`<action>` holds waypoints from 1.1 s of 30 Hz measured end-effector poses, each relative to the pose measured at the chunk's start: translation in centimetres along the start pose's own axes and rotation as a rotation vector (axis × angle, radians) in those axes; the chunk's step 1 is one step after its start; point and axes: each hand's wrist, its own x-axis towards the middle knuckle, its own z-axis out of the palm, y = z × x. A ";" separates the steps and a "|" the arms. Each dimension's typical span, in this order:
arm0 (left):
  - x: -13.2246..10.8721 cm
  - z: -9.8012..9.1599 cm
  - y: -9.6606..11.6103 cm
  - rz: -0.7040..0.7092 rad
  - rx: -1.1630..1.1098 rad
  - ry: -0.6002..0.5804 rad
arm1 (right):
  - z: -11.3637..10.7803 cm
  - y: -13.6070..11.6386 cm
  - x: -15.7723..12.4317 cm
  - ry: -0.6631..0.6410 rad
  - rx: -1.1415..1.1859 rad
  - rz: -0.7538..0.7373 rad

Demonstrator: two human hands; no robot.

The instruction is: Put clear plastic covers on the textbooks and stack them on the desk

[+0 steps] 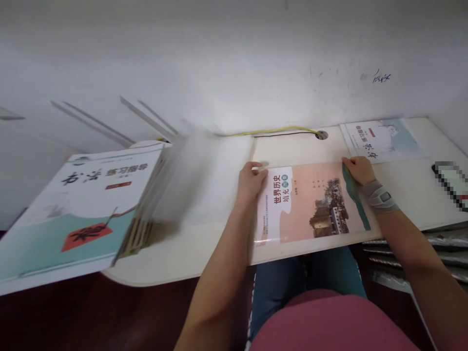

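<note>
A pink world history workbook [303,200] with a shiny surface lies between my hands at the table's front edge, its title running up the left side. My left hand [252,181] grips its upper left corner, thumb and fingers bent together at the edge. At the upper right corner, my right hand [360,170] is closed on the green-edged border, with a band around the wrist. Just left of the workbook spreads a translucent plastic sheet [208,180], partly blurred. What lies under the workbook is hidden.
A tall stack of calligraphy workbooks [84,195] stands at the left. Another calligraphy workbook [383,141] lies at the back right. A yellow cable [270,130] runs to a cable hole [321,135] by the wall. A pixelated dark-edged object [453,183] sits far right, above plastic-wrapped packs [431,256].
</note>
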 end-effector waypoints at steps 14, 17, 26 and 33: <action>-0.4 0.6 -0.5 0.230 0.733 0.044 | 0.3 -1.8 -0.7 -0.069 -0.372 0.154; -0.5 0.8 -0.6 0.267 0.804 0.054 | 0.3 -1.6 -0.8 -0.066 -0.380 0.152; -0.5 2.1 -0.1 0.271 0.975 0.097 | 1.0 -1.7 -1.3 -0.018 -0.409 0.121; 0.5 1.5 0.9 0.132 0.856 0.028 | 0.9 -1.7 -1.5 -0.008 -0.405 0.107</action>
